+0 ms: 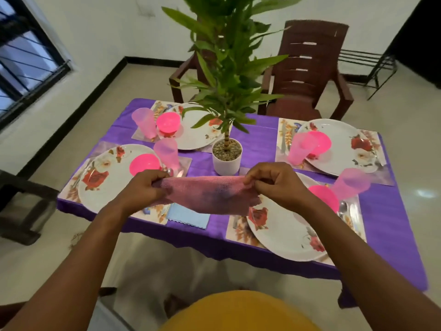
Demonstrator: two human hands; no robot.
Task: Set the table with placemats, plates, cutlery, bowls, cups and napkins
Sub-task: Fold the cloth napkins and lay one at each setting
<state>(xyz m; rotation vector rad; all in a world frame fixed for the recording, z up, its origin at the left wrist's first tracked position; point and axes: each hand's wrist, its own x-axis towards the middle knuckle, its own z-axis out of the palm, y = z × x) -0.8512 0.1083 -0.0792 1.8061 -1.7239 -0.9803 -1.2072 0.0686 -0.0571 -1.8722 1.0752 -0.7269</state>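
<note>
I am holding a pink napkin [210,193] stretched between both hands above the near middle of the bench [260,144]; my left hand [145,187] is pinching its left end with curled fingers, and my right hand [272,185] is pinching its right end between thumb and fingertips; the cloth is sagging a little between them and is carrying a darker bluish patch at its centre. A purple cloth [393,225] is covering the bench, and 4 floral placemats are lying on it, each bearing a white rose-printed plate; the near-left plate [105,180] is sitting just beside my left hand, the near-right plate [286,232] is lying partly under my right forearm, the far-left plate [198,130] and far-right plate [341,144] are lying beyond. A pink bowl and a translucent pink cup are standing at every setting; the near-left bowl [144,164] is resting on its plate with its cup [167,152] just beside it. A light blue napkin [188,217] is lying at the near edge, below the pink one. A potted plant [226,156] is standing in the centre; 2 brown chairs [307,75] are standing at the far side.
</note>
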